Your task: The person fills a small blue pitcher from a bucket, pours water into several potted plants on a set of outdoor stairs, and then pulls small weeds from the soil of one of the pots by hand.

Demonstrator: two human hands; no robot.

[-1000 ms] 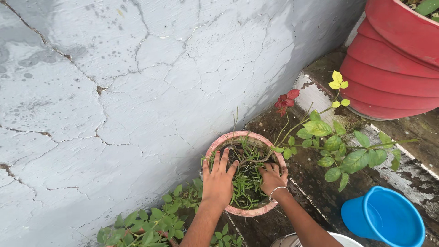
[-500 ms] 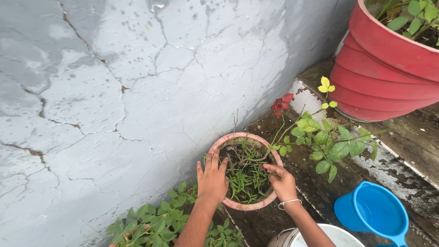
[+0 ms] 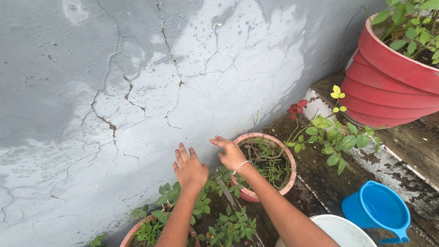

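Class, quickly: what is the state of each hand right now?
Left hand: open, fingers spread, holding nothing, in front of the cracked wall.
Right hand: open, empty, over the pink pot's rim.

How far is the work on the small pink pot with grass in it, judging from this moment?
Done: nothing shows pulled out; grass fills the pink pot. In hand: nothing; the left hand hangs open by the cracked wall, and the right hand is open at the pot's left rim. Left: the grass itself.
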